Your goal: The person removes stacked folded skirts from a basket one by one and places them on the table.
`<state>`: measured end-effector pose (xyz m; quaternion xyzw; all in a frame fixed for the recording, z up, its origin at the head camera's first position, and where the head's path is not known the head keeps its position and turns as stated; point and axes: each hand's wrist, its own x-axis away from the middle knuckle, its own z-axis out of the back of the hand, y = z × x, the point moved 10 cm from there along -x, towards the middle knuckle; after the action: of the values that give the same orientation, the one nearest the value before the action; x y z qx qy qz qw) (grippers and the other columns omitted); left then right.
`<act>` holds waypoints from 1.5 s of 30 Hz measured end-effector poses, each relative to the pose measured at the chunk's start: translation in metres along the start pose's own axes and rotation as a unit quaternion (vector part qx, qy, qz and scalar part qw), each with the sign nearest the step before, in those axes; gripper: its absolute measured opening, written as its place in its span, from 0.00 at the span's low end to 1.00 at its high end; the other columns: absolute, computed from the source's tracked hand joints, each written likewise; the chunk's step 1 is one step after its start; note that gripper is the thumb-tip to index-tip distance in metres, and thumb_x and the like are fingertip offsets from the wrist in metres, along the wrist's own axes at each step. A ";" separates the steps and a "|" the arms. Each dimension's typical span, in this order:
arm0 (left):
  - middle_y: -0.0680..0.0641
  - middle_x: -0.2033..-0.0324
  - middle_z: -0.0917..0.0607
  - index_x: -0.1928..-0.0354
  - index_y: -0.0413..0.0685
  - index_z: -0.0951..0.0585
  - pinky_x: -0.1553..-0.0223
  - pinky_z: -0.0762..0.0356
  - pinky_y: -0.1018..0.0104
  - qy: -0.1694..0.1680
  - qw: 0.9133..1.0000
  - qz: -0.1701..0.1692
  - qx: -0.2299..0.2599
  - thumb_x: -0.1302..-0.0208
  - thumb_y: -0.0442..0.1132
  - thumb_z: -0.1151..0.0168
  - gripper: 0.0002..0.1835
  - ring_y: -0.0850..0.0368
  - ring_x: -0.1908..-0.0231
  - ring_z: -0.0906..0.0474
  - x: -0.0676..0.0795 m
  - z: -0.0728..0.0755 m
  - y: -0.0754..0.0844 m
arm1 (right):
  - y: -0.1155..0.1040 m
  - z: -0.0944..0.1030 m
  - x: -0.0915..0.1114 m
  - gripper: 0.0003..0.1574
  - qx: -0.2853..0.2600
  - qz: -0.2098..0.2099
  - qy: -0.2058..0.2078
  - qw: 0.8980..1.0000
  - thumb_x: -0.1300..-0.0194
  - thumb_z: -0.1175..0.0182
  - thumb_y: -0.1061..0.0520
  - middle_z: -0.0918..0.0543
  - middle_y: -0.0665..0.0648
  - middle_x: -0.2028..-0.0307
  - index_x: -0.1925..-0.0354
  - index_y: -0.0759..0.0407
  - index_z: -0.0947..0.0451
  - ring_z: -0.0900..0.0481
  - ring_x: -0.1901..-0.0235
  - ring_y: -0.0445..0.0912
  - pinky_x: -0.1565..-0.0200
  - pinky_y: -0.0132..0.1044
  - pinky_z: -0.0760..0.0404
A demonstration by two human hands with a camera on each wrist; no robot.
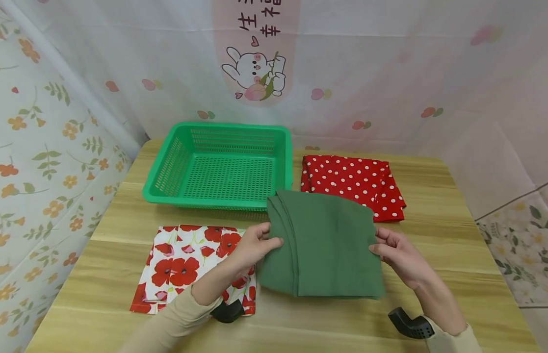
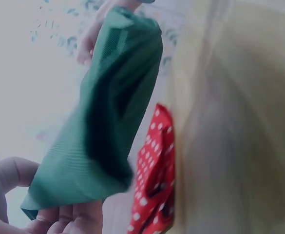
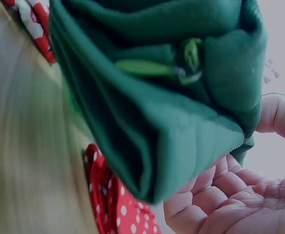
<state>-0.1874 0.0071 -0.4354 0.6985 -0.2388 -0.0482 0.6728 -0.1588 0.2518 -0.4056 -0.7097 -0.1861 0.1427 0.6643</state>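
Both hands hold a folded dark green cloth (image 1: 335, 245) above the wooden table, one at each side. My left hand (image 1: 253, 245) pinches its left edge, thumb on top and fingers beneath. On the opposite edge, my right hand (image 1: 399, 257) grips it between thumb and fingers. Several layers show in the right wrist view, along with a lighter green strap (image 3: 144, 68) and a small ring tucked among the folds. In the head view the cloth overlaps the near corner of a folded red cloth with white dots (image 1: 340, 174).
A green plastic basket (image 1: 212, 202) with perforated walls stands at the back left with nothing in it. In front of it lies a folded white cloth with red poppies (image 1: 181, 264), partly under my left forearm. Printed curtains hang behind the table (image 1: 437, 196).
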 end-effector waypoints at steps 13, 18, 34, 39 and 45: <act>0.40 0.56 0.16 0.50 0.32 0.23 0.58 0.23 0.68 -0.032 0.999 0.015 0.001 0.40 0.30 0.42 0.16 0.60 0.61 0.19 0.005 -0.029 -0.026 | 0.024 0.018 0.037 0.28 -0.013 -0.028 0.028 0.999 0.35 0.58 0.74 0.18 0.49 0.55 0.47 0.50 0.27 0.21 0.59 0.37 0.57 0.30 0.23; 0.41 0.58 0.16 0.53 0.33 0.22 0.59 0.23 0.69 -0.038 0.999 0.013 -0.014 0.41 0.31 0.41 0.14 0.62 0.62 0.20 0.004 -0.038 -0.033 | 0.036 0.027 0.046 0.26 0.001 -0.050 0.056 0.997 0.34 0.57 0.73 0.18 0.47 0.56 0.49 0.48 0.27 0.22 0.60 0.36 0.57 0.29 0.24; 0.49 0.71 0.18 0.63 0.37 0.20 0.64 0.28 0.69 -0.022 0.996 0.042 -0.073 0.42 0.33 0.37 0.06 0.63 0.66 0.28 -0.005 -0.045 -0.065 | 0.063 0.046 0.054 0.15 0.121 -0.079 0.133 0.981 0.38 0.49 0.72 0.22 0.46 0.70 0.55 0.60 0.28 0.27 0.72 0.36 0.72 0.28 0.27; 0.53 0.84 0.40 0.81 0.44 0.35 0.76 0.43 0.70 -0.006 0.994 0.044 -0.096 0.43 0.33 0.36 0.17 0.59 0.78 0.42 -0.007 -0.045 -0.072 | 0.072 0.052 0.055 0.12 0.154 -0.101 0.147 0.972 0.38 0.47 0.71 0.22 0.46 0.74 0.54 0.68 0.31 0.28 0.75 0.37 0.75 0.30 0.29; 0.53 0.83 0.34 0.78 0.41 0.29 0.75 0.39 0.69 0.002 0.993 0.061 -0.100 0.43 0.33 0.37 0.11 0.60 0.77 0.38 -0.010 -0.041 -0.081 | 0.077 0.057 0.056 0.19 0.199 -0.124 0.171 0.957 0.39 0.46 0.71 0.26 0.49 0.76 0.50 0.79 0.36 0.31 0.77 0.37 0.77 0.30 0.31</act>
<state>-0.1582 0.0474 -0.5117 0.6118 -0.2733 -0.0293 0.7418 -0.1287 0.3248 -0.4846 -0.5481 -0.1240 -0.0300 0.8266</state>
